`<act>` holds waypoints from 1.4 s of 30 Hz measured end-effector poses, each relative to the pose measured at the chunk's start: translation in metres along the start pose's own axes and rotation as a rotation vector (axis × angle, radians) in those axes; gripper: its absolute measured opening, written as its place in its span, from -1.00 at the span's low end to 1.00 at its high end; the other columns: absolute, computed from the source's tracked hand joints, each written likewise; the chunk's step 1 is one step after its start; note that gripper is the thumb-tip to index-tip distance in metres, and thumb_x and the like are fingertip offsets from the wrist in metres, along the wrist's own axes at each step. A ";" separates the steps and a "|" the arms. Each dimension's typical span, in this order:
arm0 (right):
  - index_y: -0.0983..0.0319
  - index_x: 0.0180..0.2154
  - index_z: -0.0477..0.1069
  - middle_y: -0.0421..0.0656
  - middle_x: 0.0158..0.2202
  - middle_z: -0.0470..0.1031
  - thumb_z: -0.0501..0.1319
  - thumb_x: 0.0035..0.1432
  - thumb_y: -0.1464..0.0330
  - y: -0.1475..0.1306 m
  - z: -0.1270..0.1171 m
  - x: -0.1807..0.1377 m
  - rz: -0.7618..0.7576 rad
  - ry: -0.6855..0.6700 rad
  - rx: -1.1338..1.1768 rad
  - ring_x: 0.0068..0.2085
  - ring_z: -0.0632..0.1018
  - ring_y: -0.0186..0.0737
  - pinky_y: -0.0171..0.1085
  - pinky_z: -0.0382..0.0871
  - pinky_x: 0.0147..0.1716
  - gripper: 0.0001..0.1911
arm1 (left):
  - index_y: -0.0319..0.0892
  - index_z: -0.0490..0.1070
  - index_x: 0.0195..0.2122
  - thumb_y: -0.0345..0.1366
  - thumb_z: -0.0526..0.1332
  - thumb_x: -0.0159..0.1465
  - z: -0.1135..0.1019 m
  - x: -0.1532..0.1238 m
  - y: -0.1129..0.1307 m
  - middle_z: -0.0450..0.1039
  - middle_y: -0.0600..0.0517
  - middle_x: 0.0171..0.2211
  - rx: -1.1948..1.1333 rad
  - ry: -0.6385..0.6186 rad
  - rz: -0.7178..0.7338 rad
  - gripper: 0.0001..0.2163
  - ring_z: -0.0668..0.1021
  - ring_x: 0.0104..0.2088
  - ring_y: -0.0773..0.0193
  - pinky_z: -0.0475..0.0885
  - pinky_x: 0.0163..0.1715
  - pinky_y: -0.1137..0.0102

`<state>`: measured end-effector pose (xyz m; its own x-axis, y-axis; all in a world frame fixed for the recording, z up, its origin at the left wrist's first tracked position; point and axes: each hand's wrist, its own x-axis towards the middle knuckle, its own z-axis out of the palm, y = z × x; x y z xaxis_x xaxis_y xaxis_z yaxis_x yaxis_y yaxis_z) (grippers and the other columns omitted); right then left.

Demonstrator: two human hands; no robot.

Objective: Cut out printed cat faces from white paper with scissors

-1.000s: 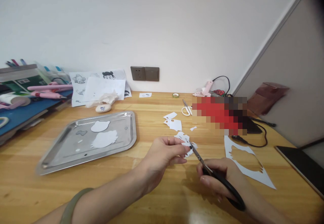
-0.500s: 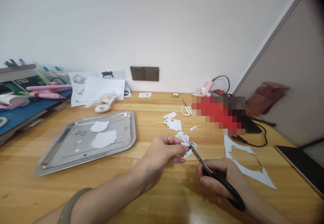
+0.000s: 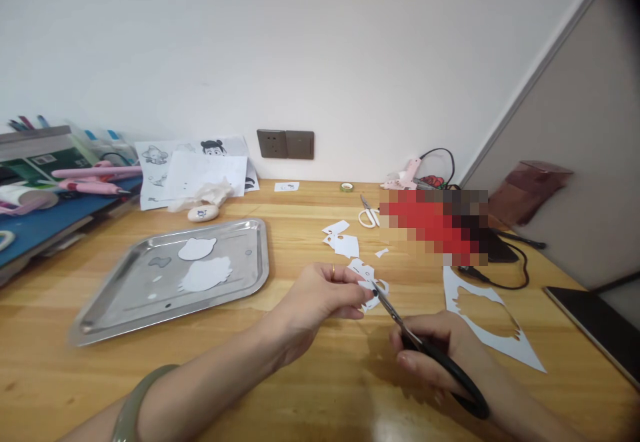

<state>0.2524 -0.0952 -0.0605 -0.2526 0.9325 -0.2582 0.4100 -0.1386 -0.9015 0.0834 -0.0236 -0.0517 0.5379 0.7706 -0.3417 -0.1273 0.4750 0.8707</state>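
My left hand [image 3: 320,299] pinches a small white paper cutout [image 3: 367,282] above the wooden table [image 3: 310,389]. A gold ring sits on one finger and a green bangle on that wrist. My right hand [image 3: 440,355] grips black-handled scissors [image 3: 430,352], whose blades reach up-left into the cutout's edge. Both hands hover near the table's middle front.
A steel tray [image 3: 175,279] with white paper shapes lies to the left. Paper scraps [image 3: 343,239], white scissors [image 3: 369,214], a cut-out sheet [image 3: 487,319], a glue gun [image 3: 407,175], cables and a dark tablet [image 3: 595,325] lie around. Printed sheets [image 3: 200,169] lean on the wall.
Both hands and the cutout have shifted very slightly; the scissor blades stay in the paper's edge. Nothing else moved.
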 end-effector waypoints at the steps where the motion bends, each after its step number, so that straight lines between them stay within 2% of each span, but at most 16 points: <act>1: 0.25 -0.61 0.25 -0.36 -0.76 0.11 0.15 -0.02 0.21 0.000 0.000 0.000 -0.003 0.000 -0.005 -0.72 0.17 -0.46 -0.44 0.00 -0.74 -0.72 | -0.28 0.41 -0.56 -0.43 0.30 -0.08 0.000 0.000 0.000 0.40 0.08 -0.54 0.001 0.001 0.000 -0.92 0.40 -0.53 0.51 0.34 -0.51 0.61; 18: 0.27 -0.54 0.28 -0.31 -0.72 0.17 0.11 -0.06 0.19 0.005 0.003 0.003 -0.026 -0.013 0.031 -0.70 0.26 -0.40 -0.42 0.09 -0.71 -0.74 | -0.29 0.41 -0.55 -0.44 0.31 -0.09 0.005 -0.001 -0.003 0.41 0.10 -0.54 -0.035 0.001 -0.034 -0.91 0.40 -0.53 0.52 0.36 -0.51 0.62; 23: 0.25 -0.56 0.28 -0.33 -0.73 0.15 0.12 -0.07 0.20 0.005 0.004 0.003 -0.006 0.000 0.039 -0.72 0.24 -0.42 -0.43 0.09 -0.72 -0.76 | -0.28 0.41 -0.55 -0.43 0.31 -0.10 0.004 -0.001 -0.002 0.41 0.10 -0.54 -0.018 -0.007 -0.033 -0.91 0.41 -0.53 0.52 0.35 -0.50 0.61; 28: 0.25 -0.60 0.26 -0.34 -0.72 0.13 0.13 -0.08 0.26 -0.001 0.002 0.003 -0.050 0.029 -0.009 -0.68 0.20 -0.42 -0.43 0.06 -0.70 -0.80 | -0.28 0.40 -0.56 -0.43 0.31 -0.10 0.003 -0.001 -0.003 0.40 0.10 -0.56 -0.009 -0.016 -0.038 -0.91 0.39 -0.56 0.52 0.35 -0.51 0.61; 42: 0.24 -0.63 0.21 -0.35 -0.75 0.11 0.10 -0.06 0.29 -0.004 0.002 0.000 -0.043 0.007 -0.054 -0.70 0.18 -0.43 -0.42 0.02 -0.72 -0.80 | -0.24 0.26 -0.50 -0.44 0.30 -0.11 -0.001 0.002 0.000 0.37 0.10 -0.54 0.070 -0.057 0.016 -0.80 0.38 -0.54 0.49 0.32 -0.51 0.55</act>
<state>0.2490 -0.0951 -0.0577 -0.2648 0.9396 -0.2170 0.4458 -0.0803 -0.8915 0.0840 -0.0214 -0.0530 0.5833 0.7515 -0.3084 -0.0785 0.4300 0.8994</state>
